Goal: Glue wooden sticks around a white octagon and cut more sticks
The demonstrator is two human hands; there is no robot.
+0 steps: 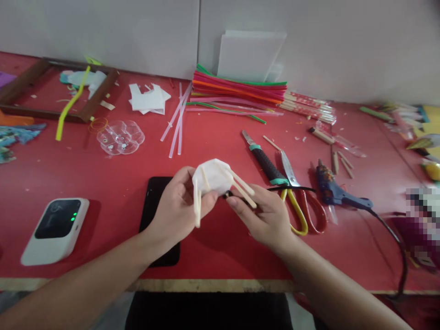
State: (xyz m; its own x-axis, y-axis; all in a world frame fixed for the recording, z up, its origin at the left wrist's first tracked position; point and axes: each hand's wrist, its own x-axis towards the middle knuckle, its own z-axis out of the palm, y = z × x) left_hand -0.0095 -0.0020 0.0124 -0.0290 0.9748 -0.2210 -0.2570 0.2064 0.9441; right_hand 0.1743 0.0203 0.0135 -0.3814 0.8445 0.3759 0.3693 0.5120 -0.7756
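Observation:
Above the front of the red table, my left hand (182,197) is closed around a white rounded craft piece (215,174). Pale wooden sticks (197,204) stand out from both its sides like legs. My right hand (264,215) is beside it, thumb and fingers pinched on a thin black strip (295,187). One dark end shows at the fingertips, close to the white piece; the other sticks out to the right above the scissors. Whether that end touches the white piece I cannot tell. A black phone (160,247) lies partly under my left hand.
Right of my hands lie a craft knife (263,160), scissors (302,211) and a blue glue gun (338,197) with its cable. Pipe cleaners (237,91) are piled at the back. On the left are a white device (57,231), a clear plastic palette (120,137) and a wooden frame (44,114).

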